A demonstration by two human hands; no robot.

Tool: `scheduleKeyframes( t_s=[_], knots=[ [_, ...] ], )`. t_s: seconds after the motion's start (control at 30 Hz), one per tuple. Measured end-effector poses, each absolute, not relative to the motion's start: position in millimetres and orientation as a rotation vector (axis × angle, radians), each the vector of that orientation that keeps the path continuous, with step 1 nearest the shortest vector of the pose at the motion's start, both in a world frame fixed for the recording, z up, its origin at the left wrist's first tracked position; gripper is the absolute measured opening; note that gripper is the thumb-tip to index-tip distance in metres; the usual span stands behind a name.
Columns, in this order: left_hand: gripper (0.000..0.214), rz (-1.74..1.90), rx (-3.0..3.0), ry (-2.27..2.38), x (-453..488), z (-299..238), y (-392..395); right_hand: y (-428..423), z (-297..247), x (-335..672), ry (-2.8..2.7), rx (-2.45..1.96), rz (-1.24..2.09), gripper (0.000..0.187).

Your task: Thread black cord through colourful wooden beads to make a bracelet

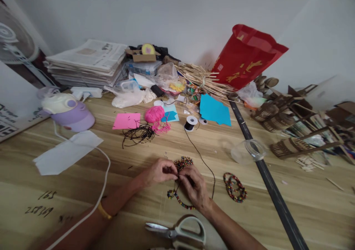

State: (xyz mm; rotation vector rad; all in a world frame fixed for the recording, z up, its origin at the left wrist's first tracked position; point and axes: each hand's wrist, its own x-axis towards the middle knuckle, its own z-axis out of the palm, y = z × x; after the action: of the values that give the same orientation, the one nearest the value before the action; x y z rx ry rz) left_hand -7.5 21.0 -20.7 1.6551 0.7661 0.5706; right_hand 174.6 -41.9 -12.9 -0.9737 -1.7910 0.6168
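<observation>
My left hand point(163, 171) and my right hand point(196, 185) meet fingertip to fingertip over the table, both pinching the thin black cord. What lies right between the fingertips is too small to make out. A strand of multicoloured beads point(181, 204) hangs on the cord below my hands and rests on the wood. Just behind my fingers is a pile of loose beads point(183, 162). From the white spool of black cord point(190, 123), a length of cord point(203, 160) runs across the table toward my right hand. Finished-looking beaded loops point(235, 188) lie to the right.
Scissors point(177, 230) lie at the near edge. A clear jar point(247, 152) lies on its side at right, by a dark strip point(266, 172). Pink yarn point(154, 114), cut black cords point(140, 132) and blue paper point(215, 109) are farther back. A white cable point(107, 168) crosses my left forearm.
</observation>
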Motion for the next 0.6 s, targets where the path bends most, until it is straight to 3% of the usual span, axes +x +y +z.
scheduleKeyframes(
  t_s=[0.1,0.27,0.6],
  knots=[
    [0.006,0.548,1.876,0.769,-7.6,-17.4,20.0,-42.0,-13.1,174.5,-1.777,-1.016,0.624,0.012],
    [0.014,0.523,2.126,0.782,-7.4,-13.7,17.1,-42.1,-14.2,172.8,-1.714,-1.101,0.625,0.007],
    [0.011,0.522,2.327,0.713,-6.1,-16.2,11.1,-41.7,-10.0,171.9,-1.735,-1.096,0.644,0.015]
  ],
)
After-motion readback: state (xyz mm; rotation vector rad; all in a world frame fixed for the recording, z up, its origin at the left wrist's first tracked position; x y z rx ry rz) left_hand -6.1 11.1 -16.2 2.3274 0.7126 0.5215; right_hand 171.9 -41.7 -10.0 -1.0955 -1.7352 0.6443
